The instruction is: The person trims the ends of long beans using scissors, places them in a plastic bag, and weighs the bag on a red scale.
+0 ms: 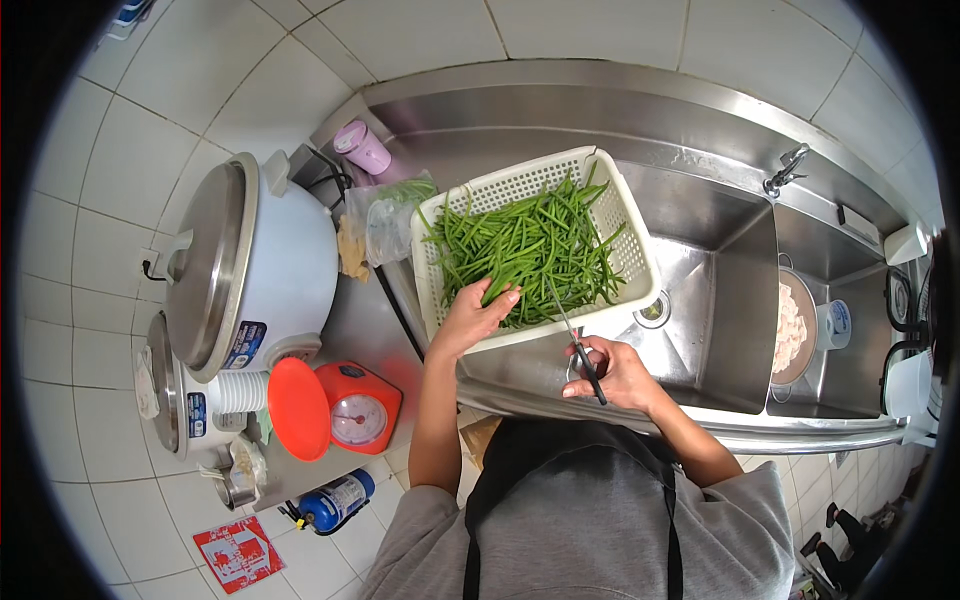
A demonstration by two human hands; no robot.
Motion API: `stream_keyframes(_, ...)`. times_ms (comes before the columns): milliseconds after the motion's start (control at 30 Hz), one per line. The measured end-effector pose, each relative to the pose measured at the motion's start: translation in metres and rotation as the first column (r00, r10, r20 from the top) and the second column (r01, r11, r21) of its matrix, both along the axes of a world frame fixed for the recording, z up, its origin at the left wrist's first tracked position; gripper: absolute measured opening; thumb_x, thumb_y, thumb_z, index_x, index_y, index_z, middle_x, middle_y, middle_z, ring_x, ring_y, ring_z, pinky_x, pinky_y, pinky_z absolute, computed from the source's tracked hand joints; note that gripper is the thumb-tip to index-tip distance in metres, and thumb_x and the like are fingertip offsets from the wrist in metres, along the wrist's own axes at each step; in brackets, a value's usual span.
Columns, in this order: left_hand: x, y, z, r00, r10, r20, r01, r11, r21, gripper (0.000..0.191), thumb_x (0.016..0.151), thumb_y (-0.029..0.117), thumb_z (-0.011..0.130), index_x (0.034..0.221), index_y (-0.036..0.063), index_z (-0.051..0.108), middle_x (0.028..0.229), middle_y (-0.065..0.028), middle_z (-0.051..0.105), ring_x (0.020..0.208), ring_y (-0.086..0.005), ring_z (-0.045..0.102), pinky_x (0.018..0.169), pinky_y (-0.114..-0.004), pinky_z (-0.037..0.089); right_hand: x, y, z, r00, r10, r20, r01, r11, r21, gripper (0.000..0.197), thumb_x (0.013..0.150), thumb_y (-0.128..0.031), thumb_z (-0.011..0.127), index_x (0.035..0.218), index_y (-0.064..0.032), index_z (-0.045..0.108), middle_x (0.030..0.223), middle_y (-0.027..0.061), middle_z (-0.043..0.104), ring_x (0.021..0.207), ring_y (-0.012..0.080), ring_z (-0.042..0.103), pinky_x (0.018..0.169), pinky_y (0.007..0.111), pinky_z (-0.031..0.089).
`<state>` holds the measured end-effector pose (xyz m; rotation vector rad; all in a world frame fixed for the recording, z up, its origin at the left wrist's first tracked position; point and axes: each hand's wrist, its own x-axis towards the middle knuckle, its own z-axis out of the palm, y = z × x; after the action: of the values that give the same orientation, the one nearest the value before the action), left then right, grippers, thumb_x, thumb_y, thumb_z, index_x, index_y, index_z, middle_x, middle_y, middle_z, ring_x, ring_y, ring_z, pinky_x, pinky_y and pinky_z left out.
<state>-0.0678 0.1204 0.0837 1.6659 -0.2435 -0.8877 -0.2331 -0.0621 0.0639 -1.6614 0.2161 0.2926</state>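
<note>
A white perforated plastic basket (pixel 637 225) full of green beans (pixel 517 240) lies tilted over the steel counter and the sink's edge. At the basket's near side, my left hand (pixel 480 315) has its fingers closed around a few green beans. My right hand (pixel 619 375) holds a pair of scissors (pixel 589 371) with dark handles, to the right of my left hand. The blades point up and left, over the beans at the basket's near rim. Left of the basket lies a clear plastic bag (pixel 390 225) with some green beans in it.
Large rice cookers (pixel 292 262), a red kitchen scale (pixel 382 397) and a pink lidded cup (pixel 364 148) stand on the left. At right are two sink basins (pixel 686 300), a faucet (pixel 784 172) and a pan of pale meat pieces (pixel 806 307).
</note>
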Motion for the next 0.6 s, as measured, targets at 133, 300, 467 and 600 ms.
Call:
stream_keyframes(133,0.001,0.001,0.007,0.997,-0.069,0.018,0.067,0.995,0.074,0.023,0.085,0.023,0.060,0.098,0.0042,0.057,0.062,0.0046,0.049,0.047,-0.0003,0.035,0.041,-0.016,0.026,0.005,-0.003,0.000,0.996,0.026,0.084,-0.036,0.992,0.123,0.054,0.062,-0.024,0.082,0.103,-0.0011,0.055,0.058,-0.0063,0.047,0.054,0.0034,0.040,0.050,0.020,0.031)
stream_keyframes(300,0.003,0.004,0.009,0.986,-0.164,0.022,0.160,0.978,0.132,0.027,0.084,0.028,0.061,0.097,0.0040,0.059,0.063,0.0040,0.052,0.047,-0.0011,0.036,0.041,-0.017,0.027,0.008,-0.011,0.010,0.995,0.091,-0.038,-0.091,0.996,0.015,0.055,0.062,-0.024,0.082,0.105,-0.0021,0.054,0.060,-0.0049,0.050,0.056,0.0039,0.042,0.052,0.021,0.033)
stream_keyframes(467,0.005,0.007,0.006,0.983,-0.182,0.006,0.181,0.979,0.099,0.025,0.085,0.029,0.059,0.093,0.0052,0.057,0.064,0.0027,0.054,0.046,-0.0009,0.035,0.039,-0.017,0.027,0.000,-0.014,0.006,0.998,0.066,-0.001,-0.066,0.995,0.077,0.058,0.061,-0.026,0.082,0.106,-0.0036,0.054,0.062,-0.0034,0.052,0.057,0.0050,0.044,0.054,0.022,0.035)
stream_keyframes(600,0.001,0.003,0.009,0.981,-0.195,0.001,0.194,0.977,0.092,0.024,0.087,0.029,0.058,0.092,0.0055,0.056,0.062,0.0032,0.052,0.046,-0.0007,0.034,0.039,-0.017,0.026,-0.001,-0.015,0.009,0.997,0.075,0.015,-0.075,0.997,0.003,0.062,0.058,-0.035,0.082,0.105,-0.0041,0.056,0.060,-0.0023,0.051,0.056,0.0080,0.046,0.055,0.024,0.038)
